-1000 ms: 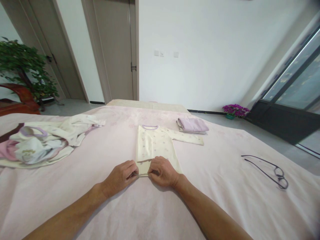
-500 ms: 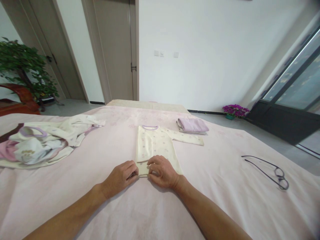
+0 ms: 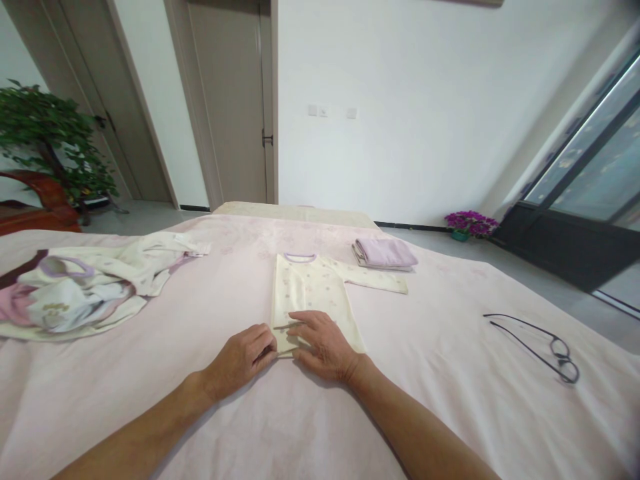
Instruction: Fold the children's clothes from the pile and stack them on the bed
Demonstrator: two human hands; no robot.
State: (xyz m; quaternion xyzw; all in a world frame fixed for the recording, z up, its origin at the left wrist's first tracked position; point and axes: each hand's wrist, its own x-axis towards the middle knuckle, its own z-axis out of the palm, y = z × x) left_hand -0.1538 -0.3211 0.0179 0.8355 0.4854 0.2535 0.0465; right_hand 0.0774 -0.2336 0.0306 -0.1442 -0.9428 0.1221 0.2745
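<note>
A small cream long-sleeved shirt [image 3: 325, 293] with a lilac neckline lies flat before me, its left side folded inward and one sleeve stretched out to the right. My left hand [image 3: 250, 350] is closed, its fingertips pinching the shirt's lower left corner. Across the lower front of the shirt rests my right hand [image 3: 323, 343], fingers stretched out and spread on the fabric. Part of the hem is hidden under that hand.
On the pink bedsheet [image 3: 210, 427], a heap of crumpled clothes [image 3: 90, 287] lies at left. A folded lilac garment stack [image 3: 385, 253] sits beyond the shirt's sleeve. Eyeglasses [image 3: 543, 347] lie at right. Purple flowers [image 3: 470, 223] stand by the wall.
My right hand's fingers have straightened and spread flatter over the shirt, shifting slightly left. The left hand stays at the corner.
</note>
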